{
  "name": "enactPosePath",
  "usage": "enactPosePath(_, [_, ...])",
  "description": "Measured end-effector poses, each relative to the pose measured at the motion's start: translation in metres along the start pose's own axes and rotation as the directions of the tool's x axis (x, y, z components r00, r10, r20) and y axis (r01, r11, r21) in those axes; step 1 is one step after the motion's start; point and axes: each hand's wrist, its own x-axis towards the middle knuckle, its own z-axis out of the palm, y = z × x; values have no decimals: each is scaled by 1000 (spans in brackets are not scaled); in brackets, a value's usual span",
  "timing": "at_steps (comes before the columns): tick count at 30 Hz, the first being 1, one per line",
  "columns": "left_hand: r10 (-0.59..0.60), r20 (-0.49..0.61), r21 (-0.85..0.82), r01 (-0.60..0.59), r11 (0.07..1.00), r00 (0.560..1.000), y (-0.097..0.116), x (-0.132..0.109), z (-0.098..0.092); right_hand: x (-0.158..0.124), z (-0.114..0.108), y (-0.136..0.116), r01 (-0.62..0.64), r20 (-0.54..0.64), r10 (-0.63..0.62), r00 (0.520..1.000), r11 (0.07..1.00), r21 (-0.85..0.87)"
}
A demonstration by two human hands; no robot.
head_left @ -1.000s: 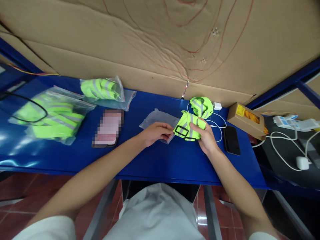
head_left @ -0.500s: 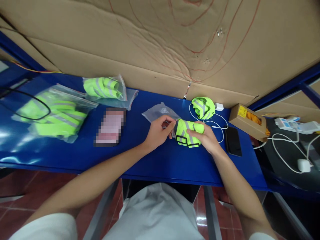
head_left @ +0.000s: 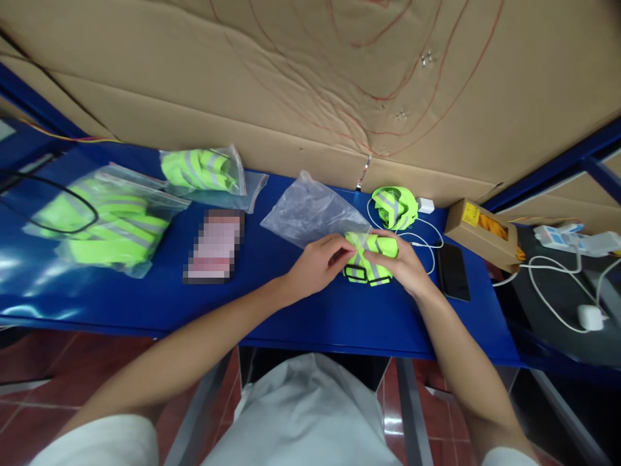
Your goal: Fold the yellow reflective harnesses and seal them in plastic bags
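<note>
A rolled-up lime-yellow reflective vest (head_left: 383,244), made of straps with grey stripes and black buckles, is in my right hand (head_left: 406,264), the thumb on top and fingers wrapped behind it. My left hand (head_left: 317,265) is closed in a pinch on the edge of a clear plastic bag (head_left: 313,210) at the vest's left end. The bag lies spread out to the upper left, and its edge overlaps the top of the vest. How far the vest sits inside the bag is hard to make out.
Bagged reflective vests (head_left: 116,226) lie at the left, another bagged one (head_left: 196,169) behind. A pixelated phone-like item (head_left: 213,249) lies between. Toward the right are a loose rolled vest (head_left: 395,207), white cable, black phone (head_left: 453,272) and cardboard box (head_left: 480,233), all on the blue table (head_left: 291,323).
The plastic bag has been pulled out wider and now reaches over the vest's top. My left hand has shifted slightly right, closer to the vest; my right hand keeps its hold.
</note>
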Motion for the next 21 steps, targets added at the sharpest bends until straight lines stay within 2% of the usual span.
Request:
enactPosePath(2, [58,57,54,-61,997,997,-2,0,0,2,0,2,18,-3,-18,1000,998,57])
enactPosePath(7, [30,103,158,-46,986,994,-10,2,-2,3,-3,1,76,89,-80,993,996,44])
enactPosePath(10, [32,125,208,-58,976,992,-11,0,0,5,4,4,31,-12,-31,999,996,85])
enactPosePath(13, [56,123,213,-81,974,991,-8,-2,3,7,13,10,-31,-104,53,993,978,205])
enactPosePath(17, [65,94,367,-95,925,993,-7,-2,3,9,17,14,-58,-123,99,988,951,303])
enactPosePath(21, [-6,21,562,-6,827,1000,-9,0,-2,8,12,10,-61,-137,116,984,935,350])
